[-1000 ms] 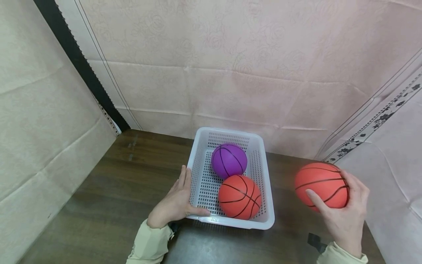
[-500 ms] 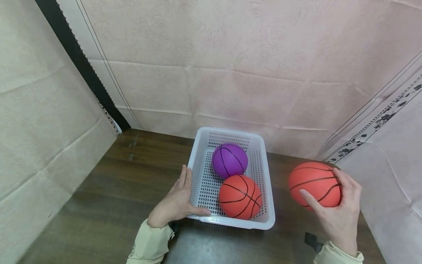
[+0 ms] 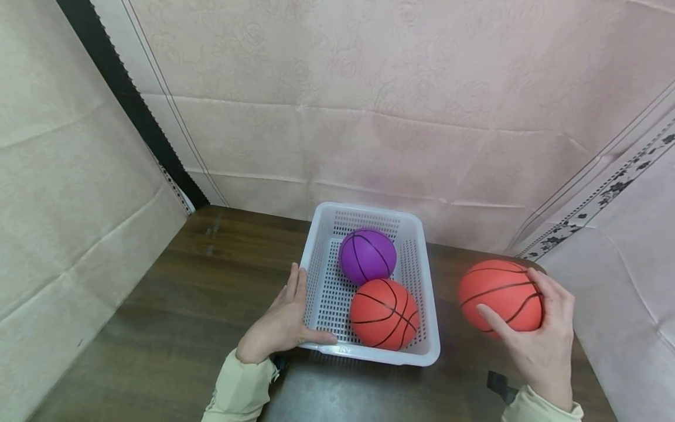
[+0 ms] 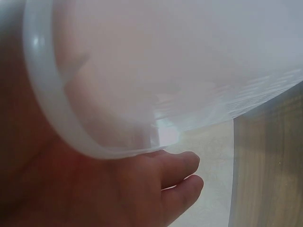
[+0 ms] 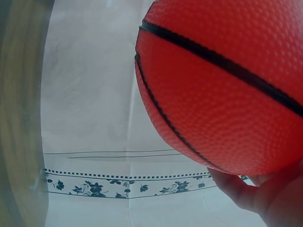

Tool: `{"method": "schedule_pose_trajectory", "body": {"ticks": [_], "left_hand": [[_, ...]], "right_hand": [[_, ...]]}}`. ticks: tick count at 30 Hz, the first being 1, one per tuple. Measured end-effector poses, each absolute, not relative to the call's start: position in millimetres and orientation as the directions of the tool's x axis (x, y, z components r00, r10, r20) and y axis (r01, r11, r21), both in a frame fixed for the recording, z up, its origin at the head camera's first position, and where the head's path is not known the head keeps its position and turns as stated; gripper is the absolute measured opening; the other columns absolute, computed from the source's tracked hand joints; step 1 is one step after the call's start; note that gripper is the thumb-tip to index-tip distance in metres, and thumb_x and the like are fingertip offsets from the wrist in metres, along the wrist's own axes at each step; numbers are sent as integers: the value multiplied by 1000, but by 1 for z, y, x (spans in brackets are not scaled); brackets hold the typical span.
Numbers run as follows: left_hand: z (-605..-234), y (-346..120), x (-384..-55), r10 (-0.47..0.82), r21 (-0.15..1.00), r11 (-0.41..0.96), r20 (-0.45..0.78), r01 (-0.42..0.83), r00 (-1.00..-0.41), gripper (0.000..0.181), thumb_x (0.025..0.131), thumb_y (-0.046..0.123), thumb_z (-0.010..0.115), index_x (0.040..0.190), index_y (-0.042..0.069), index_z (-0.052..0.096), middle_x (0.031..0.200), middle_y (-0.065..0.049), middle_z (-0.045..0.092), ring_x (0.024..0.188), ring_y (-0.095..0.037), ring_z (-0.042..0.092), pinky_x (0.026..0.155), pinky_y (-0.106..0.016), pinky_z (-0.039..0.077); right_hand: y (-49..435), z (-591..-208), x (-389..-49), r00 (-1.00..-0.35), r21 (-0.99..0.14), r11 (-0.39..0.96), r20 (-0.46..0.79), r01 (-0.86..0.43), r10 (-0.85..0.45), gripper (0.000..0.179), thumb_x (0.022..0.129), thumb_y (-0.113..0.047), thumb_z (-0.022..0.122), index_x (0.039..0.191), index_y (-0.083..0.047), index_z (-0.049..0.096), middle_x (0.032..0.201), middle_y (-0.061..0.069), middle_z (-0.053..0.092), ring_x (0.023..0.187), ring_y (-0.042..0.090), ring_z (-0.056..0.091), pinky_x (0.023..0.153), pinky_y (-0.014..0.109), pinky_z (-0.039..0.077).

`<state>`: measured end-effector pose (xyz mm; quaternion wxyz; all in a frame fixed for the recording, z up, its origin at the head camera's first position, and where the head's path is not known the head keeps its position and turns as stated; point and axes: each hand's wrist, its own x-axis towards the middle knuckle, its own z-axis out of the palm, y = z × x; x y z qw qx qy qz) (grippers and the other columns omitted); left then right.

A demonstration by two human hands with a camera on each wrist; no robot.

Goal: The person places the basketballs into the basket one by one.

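Observation:
In the head view a white perforated plastic basket [image 3: 427, 293] stands on the table, with a purple ball [image 3: 367, 255] and an orange-red basketball [image 3: 385, 315] touching inside it. My left hand [image 3: 279, 325] rests at its near left corner, straight fingers along the outer side and thumb lying across the front rim. The left wrist view has the basket wall [image 4: 189, 61] close up, the fingers [image 4: 180, 189] right beside it. To the right of the basket, my right hand [image 3: 543, 334] grips a second orange-red basketball [image 3: 501, 296], also large in the right wrist view [image 5: 222, 94].
Dark brown wood makes up the table [image 3: 211, 305]. A pale cloth wall [image 3: 369, 146] rises behind the basket, with further cloth at left and at right, where a floral border strip [image 3: 596, 205] runs down. Dark straps show at both wrists.
My right hand has shifted slightly left with the basketball, nearer the basket. The left hand, the basket and the two balls in it stay in place.

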<state>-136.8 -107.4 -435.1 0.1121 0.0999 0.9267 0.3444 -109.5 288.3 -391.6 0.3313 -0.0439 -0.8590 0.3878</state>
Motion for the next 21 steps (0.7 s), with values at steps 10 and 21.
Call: {"method": "schedule_pose_trajectory", "body": {"ticks": [10, 21], "left_hand": [[-436, -107, -137, 262, 660, 743, -138, 108, -955, 146, 59, 63, 84, 153, 3, -10, 159, -10, -24, 145, -41, 2, 114, -58, 13], [-434, -107, -136, 264, 659, 744, -142, 108, -954, 143, 61, 58, 86, 153, 2, -9, 159, -11, -23, 145, -42, 2, 113, -58, 12]], "right_hand": [[287, -388, -105, -794, -701, 700, 500, -136, 345, 97, 56, -11, 94, 140, -37, 51, 138, -11, 44, 119, 8, 40, 74, 8, 36], [282, -383, -104, -821, -706, 703, 449, -85, 352, 96, 59, -17, 94, 139, -42, 49, 140, -12, 42, 118, 9, 41, 73, 9, 36]]}}
